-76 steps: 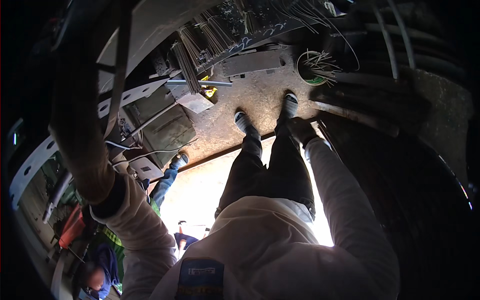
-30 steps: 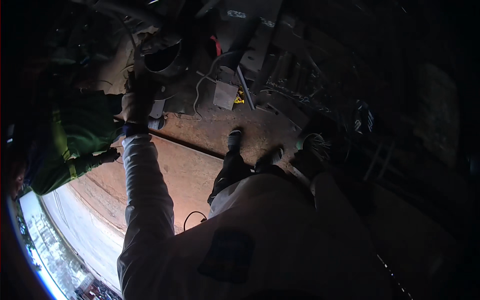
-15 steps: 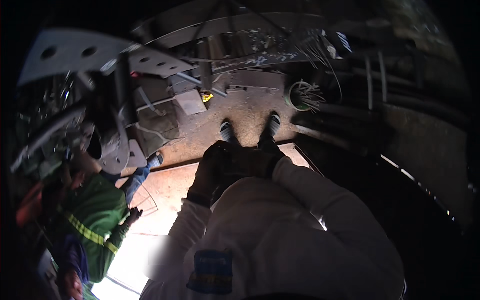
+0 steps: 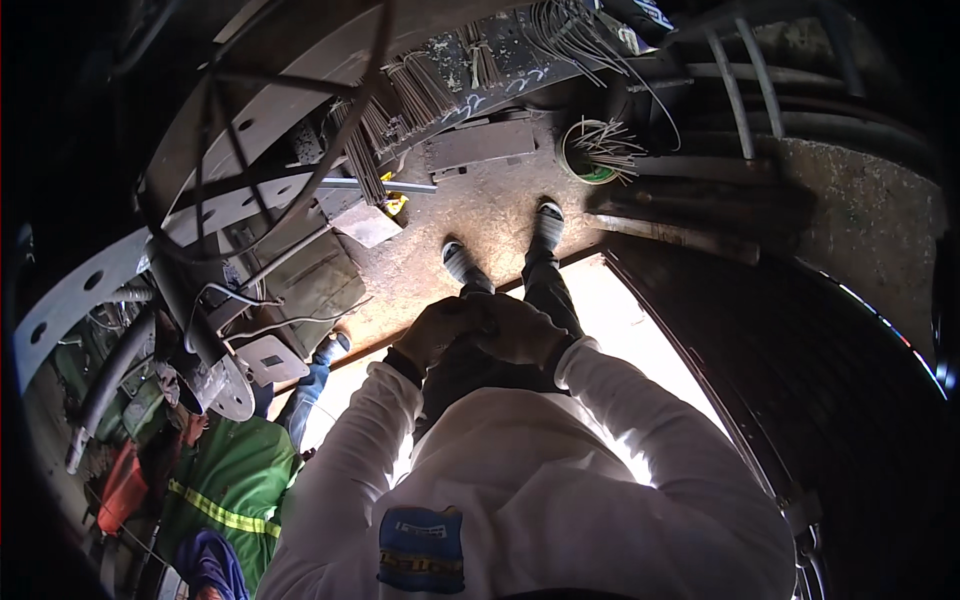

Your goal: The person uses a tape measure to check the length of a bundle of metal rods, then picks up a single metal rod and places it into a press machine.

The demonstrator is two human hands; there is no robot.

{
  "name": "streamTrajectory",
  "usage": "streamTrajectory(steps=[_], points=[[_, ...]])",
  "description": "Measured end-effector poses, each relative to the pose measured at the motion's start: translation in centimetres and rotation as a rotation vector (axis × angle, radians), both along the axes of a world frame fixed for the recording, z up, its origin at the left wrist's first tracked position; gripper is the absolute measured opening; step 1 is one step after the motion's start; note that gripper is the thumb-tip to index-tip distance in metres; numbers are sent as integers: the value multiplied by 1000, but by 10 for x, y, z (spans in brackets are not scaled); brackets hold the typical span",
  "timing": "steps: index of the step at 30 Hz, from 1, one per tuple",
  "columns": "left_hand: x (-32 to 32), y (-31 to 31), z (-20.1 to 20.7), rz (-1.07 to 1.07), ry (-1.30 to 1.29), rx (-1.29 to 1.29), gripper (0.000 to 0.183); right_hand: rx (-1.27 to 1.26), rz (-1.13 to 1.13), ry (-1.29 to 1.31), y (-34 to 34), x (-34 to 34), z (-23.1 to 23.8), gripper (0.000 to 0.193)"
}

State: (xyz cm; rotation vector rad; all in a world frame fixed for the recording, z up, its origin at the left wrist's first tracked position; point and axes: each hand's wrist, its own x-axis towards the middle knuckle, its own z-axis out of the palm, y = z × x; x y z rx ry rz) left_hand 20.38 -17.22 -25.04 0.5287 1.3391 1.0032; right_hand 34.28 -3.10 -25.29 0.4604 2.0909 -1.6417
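Note:
My left hand (image 4: 438,332) and my right hand (image 4: 522,330) meet in front of my waist, above my dark trousers. Both look gloved, with dark cuffs at the wrists below white sleeves. The fingers of each are curled inward, and the two hands touch or nearly touch at the middle. Whatever lies between them, if anything, is hidden in the shadow of the fingers.
A green bucket (image 4: 598,174) of thin rods stands ahead, near bundled rods (image 4: 415,88). Perforated metal beams (image 4: 95,280) and a curved metal frame (image 4: 375,95) fill the left. A co-worker's green jacket (image 4: 235,465) is at lower left; a dark corrugated panel (image 4: 730,320) lies right.
The picture has brightened and my view has turned, so the metal frame now hangs nearer at upper left. The co-worker appears lower in the picture. My hands stay together at my waist.

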Motion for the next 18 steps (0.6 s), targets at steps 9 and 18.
streamTrajectory(steps=[9,18], points=[[-72,18,-56,131,-260,-407,20,12,-15,-165,16,15,-31,43],[-135,50,-126,102,73,-483,39,-30,-535,-306,-11,115,-121,34]])
